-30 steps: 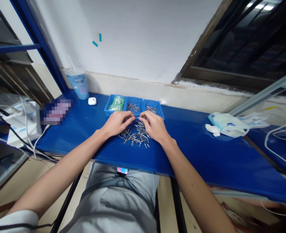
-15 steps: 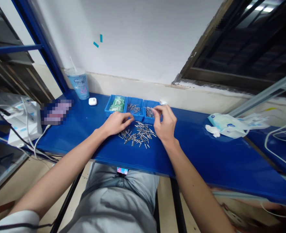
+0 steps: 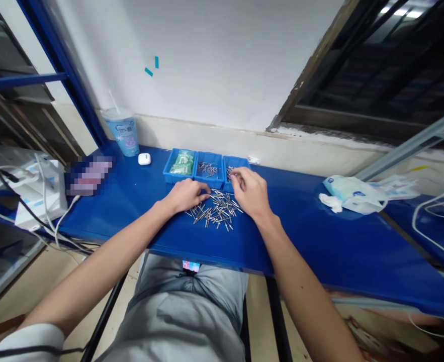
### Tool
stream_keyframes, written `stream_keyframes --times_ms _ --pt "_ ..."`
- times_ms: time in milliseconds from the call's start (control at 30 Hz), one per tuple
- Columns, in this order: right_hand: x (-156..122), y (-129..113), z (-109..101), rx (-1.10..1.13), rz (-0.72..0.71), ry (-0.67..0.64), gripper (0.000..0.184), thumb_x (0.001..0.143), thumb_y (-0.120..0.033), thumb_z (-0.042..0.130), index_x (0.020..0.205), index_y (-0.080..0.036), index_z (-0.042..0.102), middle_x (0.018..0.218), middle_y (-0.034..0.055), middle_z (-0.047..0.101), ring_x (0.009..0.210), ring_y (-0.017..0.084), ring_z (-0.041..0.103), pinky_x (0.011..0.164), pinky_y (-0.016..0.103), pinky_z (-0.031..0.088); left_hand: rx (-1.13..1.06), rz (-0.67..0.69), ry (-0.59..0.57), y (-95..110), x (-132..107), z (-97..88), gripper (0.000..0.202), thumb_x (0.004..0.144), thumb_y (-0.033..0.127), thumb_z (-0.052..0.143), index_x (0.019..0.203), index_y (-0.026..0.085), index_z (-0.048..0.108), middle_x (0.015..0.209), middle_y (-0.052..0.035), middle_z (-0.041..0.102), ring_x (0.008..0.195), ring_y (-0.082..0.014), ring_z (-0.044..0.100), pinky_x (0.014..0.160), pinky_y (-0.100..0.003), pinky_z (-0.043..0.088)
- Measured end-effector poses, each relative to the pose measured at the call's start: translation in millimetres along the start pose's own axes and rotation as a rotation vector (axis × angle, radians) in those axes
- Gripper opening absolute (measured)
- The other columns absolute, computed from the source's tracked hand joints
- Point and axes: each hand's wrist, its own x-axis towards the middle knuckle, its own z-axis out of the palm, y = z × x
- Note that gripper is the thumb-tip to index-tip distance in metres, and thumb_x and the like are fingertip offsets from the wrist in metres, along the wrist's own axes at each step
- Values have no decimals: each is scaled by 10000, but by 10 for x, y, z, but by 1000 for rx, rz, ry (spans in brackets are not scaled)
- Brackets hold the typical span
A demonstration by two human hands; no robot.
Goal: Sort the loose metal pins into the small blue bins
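Observation:
A loose pile of thin silver metal pins, looking like blind rivets, lies on the blue table between my hands. My left hand rests at the pile's upper left edge, thumb and fingers closed together; what they hold, if anything, is too small to make out. Above the pile's right side, my right hand is closed with bent fingers in front of the right blue box, partly covering it. Its fingertips are hidden. Similar pins lie in the middle blue box and in the right one.
The left blue box holds green-and-white packets. A cup with a straw and a white case stand to the left, near a power strip with cables. A tissue pack lies right, on the blue table.
My right hand has moved slightly left and down, its fingers now more curled before the right box. My left hand has shifted slightly right and down toward the pile.

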Motion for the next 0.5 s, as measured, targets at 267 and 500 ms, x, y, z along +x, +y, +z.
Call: stream_keyframes --times_ms 267,500 --pt "-39 -77 48 85 -32 -259 179 1005 -218 504 1014 -220 683 924 50 741 711 185 616 708 326 437 19 26 -27 78 -68 -61 158 955 302 606 951 246 754 629 1 653 537 -159 538 557 -280 269" --pt "-32 -75 47 79 -40 -303 234 1042 -343 525 961 -219 706 938 59 751 787 212 641 749 345 450 -53 20 129 143 -138 -138 202 991 337 564 1022 225 729 613 25 630 536 -140 538 584 -282 292"
